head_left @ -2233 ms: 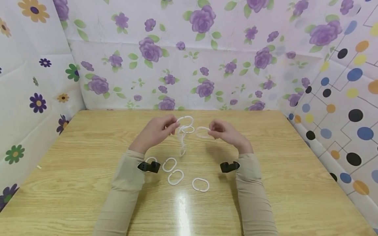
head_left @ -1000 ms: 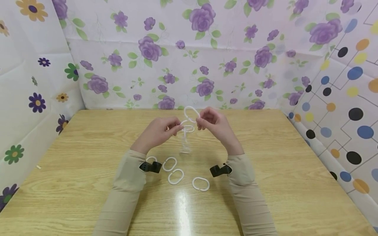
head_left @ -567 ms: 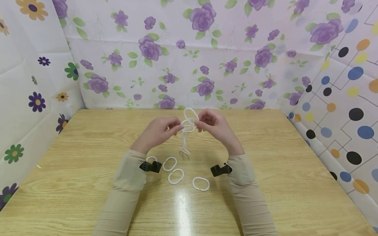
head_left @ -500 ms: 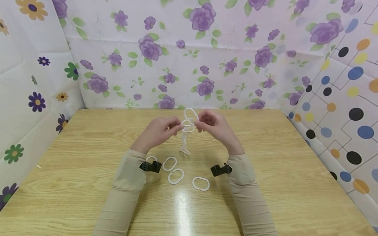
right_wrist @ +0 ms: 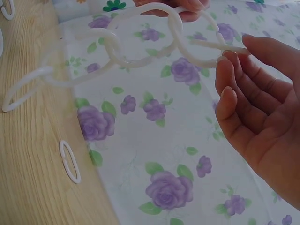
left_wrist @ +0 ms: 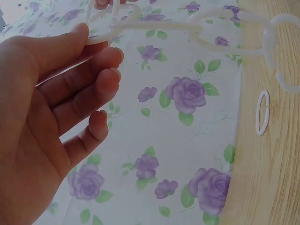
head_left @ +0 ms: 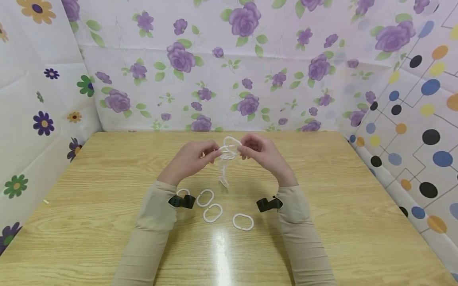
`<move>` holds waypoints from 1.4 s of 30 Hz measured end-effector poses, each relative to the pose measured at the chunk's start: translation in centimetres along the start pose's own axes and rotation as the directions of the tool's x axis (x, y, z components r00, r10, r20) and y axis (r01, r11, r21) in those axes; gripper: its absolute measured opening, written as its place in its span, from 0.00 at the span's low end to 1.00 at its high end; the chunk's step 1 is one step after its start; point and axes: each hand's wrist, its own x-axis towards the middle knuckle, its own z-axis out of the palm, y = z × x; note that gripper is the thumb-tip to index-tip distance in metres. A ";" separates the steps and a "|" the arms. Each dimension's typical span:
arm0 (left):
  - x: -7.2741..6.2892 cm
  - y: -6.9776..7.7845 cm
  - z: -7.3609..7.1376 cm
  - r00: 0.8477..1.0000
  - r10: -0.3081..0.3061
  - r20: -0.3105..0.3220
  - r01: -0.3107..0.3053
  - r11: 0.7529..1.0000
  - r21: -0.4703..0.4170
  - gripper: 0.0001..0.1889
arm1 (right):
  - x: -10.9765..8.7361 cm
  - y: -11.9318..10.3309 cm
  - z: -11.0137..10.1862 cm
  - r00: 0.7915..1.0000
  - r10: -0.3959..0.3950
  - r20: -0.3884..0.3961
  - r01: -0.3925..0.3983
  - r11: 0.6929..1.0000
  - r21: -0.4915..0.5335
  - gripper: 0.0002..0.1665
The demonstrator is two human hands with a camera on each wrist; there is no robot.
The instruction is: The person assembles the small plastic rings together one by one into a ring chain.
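My left hand (head_left: pixel 192 159) pinches a white plastic chain link between thumb and fingertips, a little above the table. From it a short chain of white links (head_left: pixel 222 180) hangs down; it looks blurred. My right hand (head_left: pixel 264 154) pinches another white link (head_left: pixel 231 138), which overlaps the left hand's link. The right wrist view shows the chain (right_wrist: pixel 140 61) stretching left from near the right fingertips, with the left fingers behind it at the top. In the left wrist view, the left thumb and index finger grip a link (left_wrist: pixel 96 38); the other fingers are loosely bent.
Several loose white links (head_left: pixel 212 213) lie on the wooden table (head_left: pixel 107 222) in front of the hands, one partly behind the left wrist camera (head_left: pixel 182 201). Another loose link (head_left: pixel 243 222) lies further right. Flowered and dotted sheets enclose the back and sides.
The right hand has come left with its link, lifting it to the left hand's link. Over the last half second that link has tilted lower across the chain's top. The left hand has barely moved.
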 end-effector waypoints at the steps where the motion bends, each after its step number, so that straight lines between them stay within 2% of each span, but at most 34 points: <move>1: 0.0 0.0 0.0 1.000 -0.002 0.000 0.002 1.000 0.000 0.07 | 0.0 0.0 -0.1 1.000 0.003 -0.008 -0.003 1.000 -0.005 0.08; 6: -0.1 -0.3 0.0 1.000 -0.010 0.006 0.010 1.000 -0.009 0.07 | -0.2 0.0 -0.6 0.998 0.027 -0.049 -0.027 1.000 -0.002 0.10; 11: -0.1 -0.7 0.2 0.997 -0.027 0.067 0.029 0.999 -0.033 0.08 | -0.3 -0.1 -1.1 0.996 0.020 -0.086 -0.018 1.000 0.022 0.10; 15: -0.1 -0.7 0.3 0.993 -0.052 0.104 0.057 0.997 -0.047 0.09 | -0.4 -0.2 -1.1 0.996 0.016 -0.093 -0.012 0.999 0.038 0.10; 20: -0.1 -0.5 0.3 0.991 -0.070 0.111 0.076 0.996 -0.050 0.10 | -0.3 -0.3 -0.7 0.996 -0.010 -0.088 0.013 0.999 0.035 0.10; 27: 0.0 -0.1 0.3 0.992 -0.073 0.107 0.080 0.995 -0.058 0.10 | 0.0 -0.3 0.1 1.000 0.000 -0.012 0.000 1.000 0.024 0.09; 35: 0.0 0.1 0.3 0.996 -0.076 0.053 0.078 0.996 -0.035 0.10 | 0.1 -0.2 0.6 0.998 -0.038 0.053 0.037 0.999 0.031 0.08; 42: 0.2 0.3 0.5 0.999 -0.032 0.036 0.032 0.999 -0.019 0.09 | 0.1 -0.4 1.0 0.985 -0.048 0.165 0.048 0.999 0.005 0.11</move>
